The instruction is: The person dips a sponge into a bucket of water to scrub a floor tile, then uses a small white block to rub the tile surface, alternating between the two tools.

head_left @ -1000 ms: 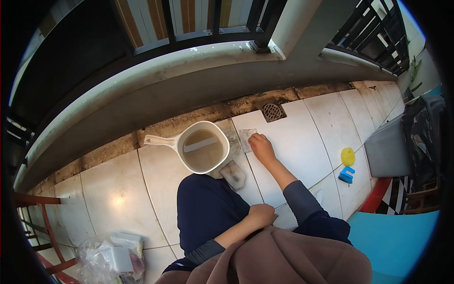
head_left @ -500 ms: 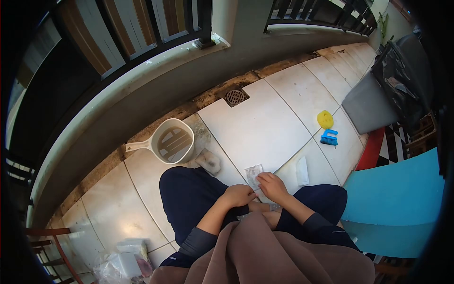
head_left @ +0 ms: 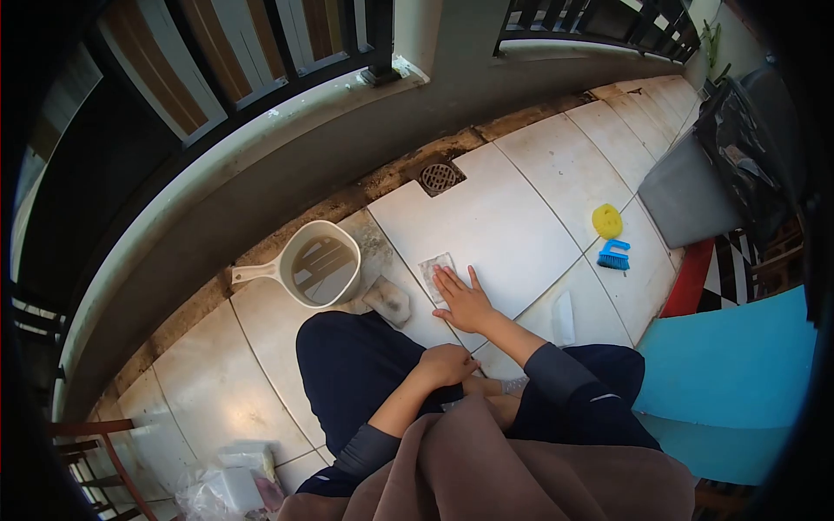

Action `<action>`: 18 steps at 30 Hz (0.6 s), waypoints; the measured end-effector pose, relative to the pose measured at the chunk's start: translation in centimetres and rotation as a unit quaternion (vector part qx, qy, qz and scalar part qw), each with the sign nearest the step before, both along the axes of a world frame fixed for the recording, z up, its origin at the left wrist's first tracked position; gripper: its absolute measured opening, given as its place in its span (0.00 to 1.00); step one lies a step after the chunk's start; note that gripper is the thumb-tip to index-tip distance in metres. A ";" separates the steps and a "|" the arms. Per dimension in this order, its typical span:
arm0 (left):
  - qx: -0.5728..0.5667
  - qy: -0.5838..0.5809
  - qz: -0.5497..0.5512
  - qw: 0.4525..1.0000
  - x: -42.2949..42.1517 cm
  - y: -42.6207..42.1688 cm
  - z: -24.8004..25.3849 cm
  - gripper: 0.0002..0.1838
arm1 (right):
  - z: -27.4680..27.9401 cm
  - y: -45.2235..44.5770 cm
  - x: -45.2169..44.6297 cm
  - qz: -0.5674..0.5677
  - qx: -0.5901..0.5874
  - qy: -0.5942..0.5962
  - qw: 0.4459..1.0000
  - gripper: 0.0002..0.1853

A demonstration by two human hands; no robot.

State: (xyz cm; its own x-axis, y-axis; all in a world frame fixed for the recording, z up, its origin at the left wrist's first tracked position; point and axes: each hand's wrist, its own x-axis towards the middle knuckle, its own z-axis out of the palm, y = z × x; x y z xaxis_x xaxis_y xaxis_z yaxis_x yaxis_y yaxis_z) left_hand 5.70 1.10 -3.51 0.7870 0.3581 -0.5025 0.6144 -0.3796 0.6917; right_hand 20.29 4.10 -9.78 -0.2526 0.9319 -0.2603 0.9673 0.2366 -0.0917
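Observation:
My right hand [head_left: 465,300] lies flat with fingers spread, its fingertips pressing a smudged, whitish square pad [head_left: 432,271] against the large white tile [head_left: 486,217]; whether it is cloth or sponge I cannot tell. Curled in my lap by my ankle, my left hand [head_left: 447,366] shows nothing between its fingers. To the left of the pad stands a cream dipper [head_left: 354,273] with murky water inside. A second, dirtier folded pad [head_left: 387,300] lies between the dipper and my knee.
To the right are a yellow round sponge [head_left: 607,222], a blue scrub brush [head_left: 613,255] and a white strip [head_left: 564,319]. A floor drain [head_left: 440,179] sits by the low wall [head_left: 330,143]. A grey bin [head_left: 691,191], turquoise furniture [head_left: 730,356] and plastic bags [head_left: 230,486] surround me.
My right hand has moved forward and left from beside my left hand, sliding the square pad up the tile, and its fingers have spread. The left hand has stayed in my lap.

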 end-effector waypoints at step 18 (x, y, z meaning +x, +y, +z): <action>-0.026 0.043 -0.028 0.998 0.5 0.9 0.0 0.24 | -0.5 13.5 -4.1 0.032 0.021 -0.046 0.998 0.38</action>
